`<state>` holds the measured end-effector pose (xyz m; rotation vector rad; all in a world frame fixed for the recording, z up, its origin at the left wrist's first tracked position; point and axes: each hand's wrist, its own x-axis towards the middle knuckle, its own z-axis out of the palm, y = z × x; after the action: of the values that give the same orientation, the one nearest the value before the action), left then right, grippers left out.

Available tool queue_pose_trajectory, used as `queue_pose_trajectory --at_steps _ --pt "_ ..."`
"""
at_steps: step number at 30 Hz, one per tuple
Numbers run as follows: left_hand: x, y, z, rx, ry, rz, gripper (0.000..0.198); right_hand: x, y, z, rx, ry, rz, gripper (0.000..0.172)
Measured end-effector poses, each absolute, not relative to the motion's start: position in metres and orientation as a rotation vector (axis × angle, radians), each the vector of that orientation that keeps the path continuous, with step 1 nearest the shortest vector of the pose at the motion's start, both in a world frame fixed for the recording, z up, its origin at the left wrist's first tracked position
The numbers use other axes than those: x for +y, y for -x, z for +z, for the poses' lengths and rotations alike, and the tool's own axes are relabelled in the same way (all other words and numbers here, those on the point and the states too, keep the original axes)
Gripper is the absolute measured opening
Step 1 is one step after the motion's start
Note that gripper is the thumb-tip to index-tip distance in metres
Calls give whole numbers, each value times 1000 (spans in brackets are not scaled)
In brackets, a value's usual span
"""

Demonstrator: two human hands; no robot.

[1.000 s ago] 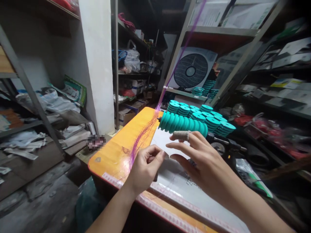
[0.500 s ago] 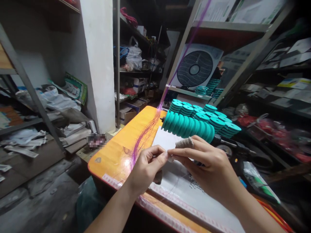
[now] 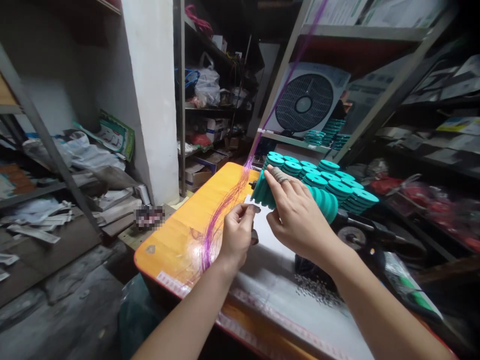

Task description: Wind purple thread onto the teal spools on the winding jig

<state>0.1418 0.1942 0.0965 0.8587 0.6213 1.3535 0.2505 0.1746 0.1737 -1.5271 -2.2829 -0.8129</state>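
My right hand (image 3: 300, 212) lies over a row of teal ribbed spools (image 3: 324, 202) mounted on a dark shaft. Its fingers stretch across the spools near their left end, and one finger wears a grey wrap. Just below that end, my left hand (image 3: 237, 231) is closed in a pinch; whatever it holds is too fine to make out. A brownish wrap shows on one of its fingers. To the left, a bundle of thin purple strands (image 3: 215, 217) runs down across the orange tabletop (image 3: 168, 235).
Stacks of teal discs (image 3: 333, 186) stand behind the row. A white sheet (image 3: 262, 265) covers part of the table, with small metal bits (image 3: 318, 290) scattered on it. Dark machine parts (image 3: 360, 230) sit at right. Behind are a box fan (image 3: 303, 102) and crowded shelves.
My hands, earlier together at the fingertips in front of the spools, have parted. The right moved up onto the spools; the left rose slightly toward their left end.
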Motion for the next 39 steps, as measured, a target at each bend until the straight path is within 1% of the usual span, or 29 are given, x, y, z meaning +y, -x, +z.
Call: queue_pose_trajectory --at_steps 5,10,18,23,25,28,31,32,35,36,39 --pt "197 -146 99 602 -808 1346 21 173 -250 174 -2282 1521 -837 73" --pt "199 -149 102 575 -739 1323 15 177 -250 179 -2296 1504 -805 64" --pt "199 -146 108 541 -719 1281 14 192 -251 187 -2315 1568 -792 66" --pt "201 -147 108 549 -748 1262 12 197 -250 190 -2279 1592 -726 59" --pt "201 -147 105 570 -793 1268 13 198 -250 190 -2266 1611 -696 58" --pt "199 -142 97 567 -890 1276 24 196 -251 191 -2276 1599 -635 62" --pt "189 -129 89 642 -1023 1354 32 183 -249 192 -2276 1424 -513 65" --pt "183 -123 87 689 -1081 1387 33 176 -247 192 -2248 1339 -465 60" --pt "160 -106 86 803 -1247 1394 32 151 -235 191 -2161 1171 -246 35" --pt "151 -102 87 816 -1283 1363 32 142 -230 190 -2156 1157 -149 29" --pt "128 -97 92 795 -1318 1275 33 123 -218 189 -2154 1168 121 22"
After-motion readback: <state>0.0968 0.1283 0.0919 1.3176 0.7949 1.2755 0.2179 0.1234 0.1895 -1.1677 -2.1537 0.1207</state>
